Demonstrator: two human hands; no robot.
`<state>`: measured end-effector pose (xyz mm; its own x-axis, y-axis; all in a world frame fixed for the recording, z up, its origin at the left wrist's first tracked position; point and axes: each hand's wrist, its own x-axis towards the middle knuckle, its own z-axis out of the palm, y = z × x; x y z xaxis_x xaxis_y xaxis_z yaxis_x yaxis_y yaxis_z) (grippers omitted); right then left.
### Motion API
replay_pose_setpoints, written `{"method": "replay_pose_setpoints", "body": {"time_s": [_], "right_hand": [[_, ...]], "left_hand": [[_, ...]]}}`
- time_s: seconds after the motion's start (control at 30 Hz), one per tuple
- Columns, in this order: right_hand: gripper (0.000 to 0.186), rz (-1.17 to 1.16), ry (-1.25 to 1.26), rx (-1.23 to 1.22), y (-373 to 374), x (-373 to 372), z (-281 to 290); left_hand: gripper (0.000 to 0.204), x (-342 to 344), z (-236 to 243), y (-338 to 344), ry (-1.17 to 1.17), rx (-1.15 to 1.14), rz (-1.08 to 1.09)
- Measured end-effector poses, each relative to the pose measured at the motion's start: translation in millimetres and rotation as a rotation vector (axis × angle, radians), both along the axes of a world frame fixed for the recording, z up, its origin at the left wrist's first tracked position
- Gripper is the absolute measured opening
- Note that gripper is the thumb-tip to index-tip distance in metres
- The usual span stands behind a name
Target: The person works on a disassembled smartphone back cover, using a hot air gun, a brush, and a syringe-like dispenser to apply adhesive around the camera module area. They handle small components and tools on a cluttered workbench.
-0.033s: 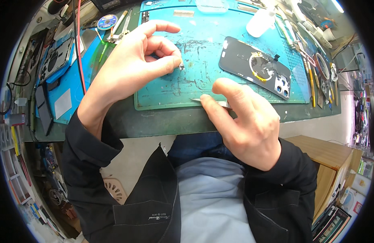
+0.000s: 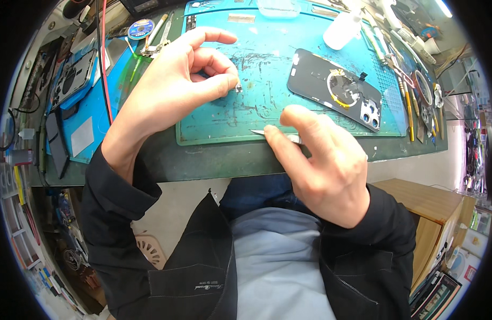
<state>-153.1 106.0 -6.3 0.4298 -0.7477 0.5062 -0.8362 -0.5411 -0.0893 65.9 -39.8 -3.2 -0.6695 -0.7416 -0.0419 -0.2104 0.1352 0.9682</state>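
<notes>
Landmark: the dark phone (image 2: 310, 77). Relative to it, my right hand (image 2: 328, 165) sits very slightly nearer my body than in the earlier view; the wrist and black cuff (image 2: 382, 213) are a touch lower with it. Shift slight, barely measurable by eye.

Black zip-front jacket (image 2: 203, 242) (light stitching round the pockets (image 2: 171, 282)), pale blue-grey shirt (image 2: 275, 256), dark blue jeans (image 2: 256, 192).

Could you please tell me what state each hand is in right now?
Left hand: closed, pinching a tiny part at its fingertips.
Right hand: closed on a slim, pointed metal tool.
</notes>
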Motion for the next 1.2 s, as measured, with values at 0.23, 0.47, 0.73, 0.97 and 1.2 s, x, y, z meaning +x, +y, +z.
{"method": "replay_pose_setpoints", "body": {"time_s": [0.23,0.47,0.73,0.97,1.2], "right_hand": [[0.041,-0.005,0.08,-0.034,23.1,-16.0,3.5],[0.042,-0.035,-0.187,0.161,15.9,-8.4,19.4],[0.05,0.536,-0.236,0.434,35.7,12.1,6.6],[0.038,0.07,-0.262,0.33,3.6,-2.4,33.0],[0.033,0.041,-0.08,-0.012,-30.4,-8.1,3.5]], "left_hand": [[0.057,0.1,-0.6,0.4,-0.005,-0.023,0.004],[0.057,-0.4,0.0,2.2,-0.002,-0.008,0.002],[0.056,-2.9,0.7,-2.7,0.049,0.04,-0.021],[0.052,-3.7,1.0,8.6,-0.014,-0.078,-0.005],[0.052,-4.6,-0.3,13.9,-0.081,-0.325,-0.027]]}}
